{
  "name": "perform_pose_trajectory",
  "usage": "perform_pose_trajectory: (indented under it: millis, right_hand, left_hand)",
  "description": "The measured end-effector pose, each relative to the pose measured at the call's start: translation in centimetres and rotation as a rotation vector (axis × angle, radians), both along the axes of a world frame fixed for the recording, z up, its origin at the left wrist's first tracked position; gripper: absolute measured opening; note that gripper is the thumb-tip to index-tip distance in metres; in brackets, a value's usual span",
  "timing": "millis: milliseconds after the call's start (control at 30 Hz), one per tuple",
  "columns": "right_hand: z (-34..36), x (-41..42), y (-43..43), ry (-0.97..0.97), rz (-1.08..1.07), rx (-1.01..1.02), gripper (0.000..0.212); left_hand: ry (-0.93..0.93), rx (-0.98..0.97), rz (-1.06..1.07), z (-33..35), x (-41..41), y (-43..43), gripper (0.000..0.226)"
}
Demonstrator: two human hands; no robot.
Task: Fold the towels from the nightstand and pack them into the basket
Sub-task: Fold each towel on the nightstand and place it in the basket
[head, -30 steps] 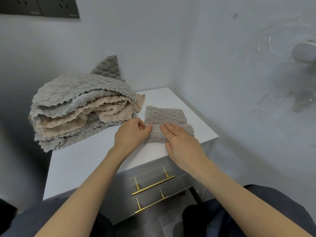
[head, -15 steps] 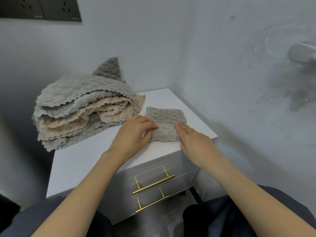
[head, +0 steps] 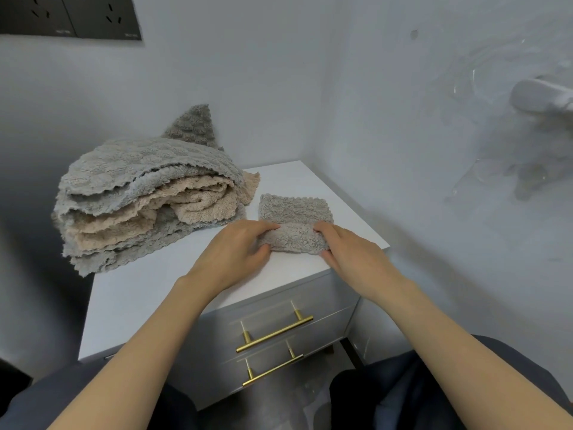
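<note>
A small folded grey towel [head: 294, 223] lies near the right front corner of the white nightstand [head: 148, 293]. My left hand [head: 240, 246] grips its near left end, fingers over the top and thumb below. My right hand [head: 347, 252] grips its near right end the same way. Between the two hands the near fold is lifted a little off the top. A tall loose pile of grey and beige towels [head: 145, 203] sits at the back left of the nightstand. No basket is in view.
The nightstand stands in a corner between two grey walls. Two drawers with gold bar handles [head: 274, 333] face me, above my knees. A white fitting [head: 541, 97] sticks out of the right wall. Dark socket plates [head: 69, 15] hang at the upper left.
Both hands slid from lying flat on the folded towel out to its two ends and now grip it. The near edge has bunched up between them.
</note>
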State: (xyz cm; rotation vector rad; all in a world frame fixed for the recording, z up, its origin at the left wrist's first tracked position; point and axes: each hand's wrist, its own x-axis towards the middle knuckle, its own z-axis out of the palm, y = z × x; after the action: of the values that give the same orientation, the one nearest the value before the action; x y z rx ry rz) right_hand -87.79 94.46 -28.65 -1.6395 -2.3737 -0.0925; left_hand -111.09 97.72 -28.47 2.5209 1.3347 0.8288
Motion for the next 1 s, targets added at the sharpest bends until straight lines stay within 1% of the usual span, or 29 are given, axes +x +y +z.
perform_pose_trajectory:
  millis: [67,100,167,233,367,400,467,567,667,733,833,900,933,1000]
  right_hand:
    - [-0.1,0.0,0.2,-0.001,0.015,0.022,0.036]
    - [-0.2,0.0,0.3,0.03,0.014,0.02,0.037]
    - [0.0,-0.1,0.6,0.167,0.0,-0.014,0.036]
    - [0.2,-0.2,0.9,0.322,-0.033,-0.065,0.034]
    - [0.5,-0.1,1.5,0.585,-0.124,-0.145,0.017]
    - [0.5,-0.1,1.6,0.642,-0.153,-0.163,0.013]
    - [0.5,-0.2,1.9,0.693,-0.196,-0.188,0.012]
    - [0.5,-0.5,2.1,0.689,-0.231,-0.206,0.017]
    - [0.6,-0.6,2.3,0.75,-0.268,-0.18,0.02]
    - [0.7,-0.8,2.2,0.754,-0.291,-0.149,0.021]
    - [0.7,-1.4,2.0,0.623,-0.307,-0.049,0.018]
    - [1.0,-2.0,1.6,0.473,-0.27,0.103,0.017]
    - [1.1,-2.3,1.5,0.4,-0.211,0.176,0.02]
    - [1.1,-3.2,1.0,0.303,-0.055,0.246,0.036]
  left_hand:
    - [-0.035,-0.053,0.009,0.1,0.0,0.2,0.036]
    - [-0.057,-0.076,0.011,0.2,0.0,0.3,0.033]
    - [-0.122,-0.124,0.016,0.2,0.0,0.3,0.027]
    - [-0.185,-0.192,0.031,0.3,0.1,0.2,0.025]
    - [-0.256,-0.276,0.09,0.4,0.3,0.3,0.026]
    - [-0.269,-0.284,0.108,0.4,0.4,0.4,0.026]
    - [-0.288,-0.296,0.141,0.2,0.4,0.6,0.026]
    - [-0.298,-0.314,0.204,-0.1,0.6,0.9,0.024]
    - [-0.298,-0.321,0.269,-0.3,0.8,1.1,0.026]
    - [-0.282,-0.314,0.313,-0.2,0.9,1.3,0.028]
    - [-0.238,-0.262,0.382,-0.2,1.2,1.3,0.026]
    - [-0.213,-0.206,0.412,-0.2,1.5,1.2,0.025]
    - [-0.206,-0.187,0.419,-0.2,1.7,1.3,0.025]
    - [-0.209,-0.186,0.422,-0.3,1.8,1.3,0.025]
